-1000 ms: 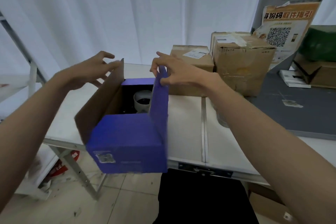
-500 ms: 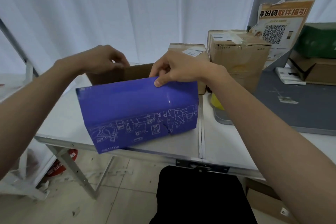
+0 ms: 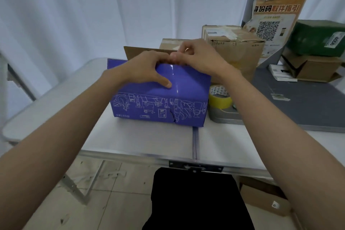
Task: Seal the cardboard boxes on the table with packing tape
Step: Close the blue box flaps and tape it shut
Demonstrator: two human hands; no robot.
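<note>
A purple cardboard box (image 3: 158, 106) with white line drawings lies on the white folding table (image 3: 140, 140). Its near purple flap is folded down over the top. My left hand (image 3: 145, 69) lies on that flap, thumb spread across it and fingers curled at its far edge. My right hand (image 3: 199, 56) meets it there, fingers curled and pinching at the edge of the far brown flap (image 3: 138, 52), which still stands up. A yellow roll of packing tape (image 3: 220, 97) sits just right of the box.
Two brown boxes (image 3: 237, 50) stand behind the purple one. A grey mat (image 3: 298, 102) covers the right side, with a green parcel (image 3: 317, 37) on another carton and a QR-code poster (image 3: 270, 24) behind. The table's front edge is close to me.
The box was turned so its long printed side faces me and set down on the table. The purple flap came down over the opening, and both hands moved together to the top edge.
</note>
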